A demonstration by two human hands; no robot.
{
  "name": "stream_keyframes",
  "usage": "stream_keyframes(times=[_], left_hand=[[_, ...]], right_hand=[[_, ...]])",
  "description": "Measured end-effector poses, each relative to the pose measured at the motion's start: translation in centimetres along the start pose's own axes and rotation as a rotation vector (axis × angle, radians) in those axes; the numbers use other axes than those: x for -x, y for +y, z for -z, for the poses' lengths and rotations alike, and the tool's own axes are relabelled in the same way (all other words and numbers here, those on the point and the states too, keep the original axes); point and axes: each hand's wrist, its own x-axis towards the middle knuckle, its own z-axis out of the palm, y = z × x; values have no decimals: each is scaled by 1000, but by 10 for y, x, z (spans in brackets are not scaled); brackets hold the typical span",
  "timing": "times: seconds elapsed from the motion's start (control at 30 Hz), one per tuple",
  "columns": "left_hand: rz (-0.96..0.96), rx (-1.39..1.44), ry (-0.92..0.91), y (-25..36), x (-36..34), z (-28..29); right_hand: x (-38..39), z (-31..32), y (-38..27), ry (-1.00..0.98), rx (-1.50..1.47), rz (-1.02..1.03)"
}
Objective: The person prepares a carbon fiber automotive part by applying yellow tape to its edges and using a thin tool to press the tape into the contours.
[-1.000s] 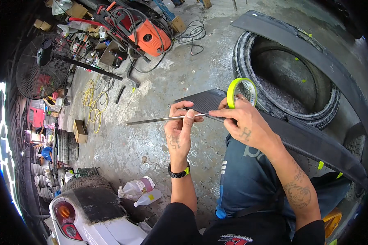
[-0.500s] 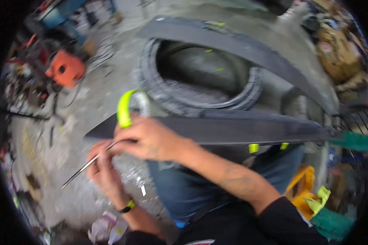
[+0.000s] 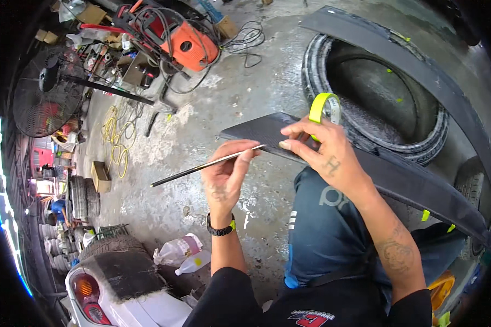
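Note:
My left hand (image 3: 226,171) is closed, pinching a slim rod-like tool (image 3: 193,173) between thumb and fingers. The rod is dark at its lower left end and paler toward the pointed tip by my right hand. My right hand (image 3: 324,152) has a roll of bright yellow-green tape (image 3: 320,106) in its fingers, sticking up above the knuckles. Its thumb and index fingertips come close together just past the tool's tip; whether a tape end lies between them I cannot make out. Beneath both hands lies a long dark panel (image 3: 387,173) with a pointed left end, across my lap.
Beyond the panel lies a tire (image 3: 313,68), with a second long dark panel (image 3: 365,34) over it. An orange pressure washer (image 3: 193,46), a fan (image 3: 46,101) and a yellow cord (image 3: 114,136) are at left. Plastic bottles (image 3: 179,249) and a white car part (image 3: 131,310) sit lower left.
The view has swung left, so the panels and tire now sit farther right. My right fingers have come off the rod, which stays in my left hand.

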Motion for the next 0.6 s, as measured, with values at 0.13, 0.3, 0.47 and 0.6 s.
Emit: stream_keyframes(times=[0.13, 0.3, 0.47, 0.6], left_hand=[[70, 32, -135, -7, -6, 2], [75, 56, -217, -8, -14, 4], [100, 27, -245, -8, -16, 5], [56, -23, -240, -7, -17, 4]], right_hand=[[6, 3, 4, -163, 199, 2], [9, 4, 7, -282, 336, 39], [9, 3, 8, -246, 329, 46], [8, 3, 4, -249, 331, 21]])
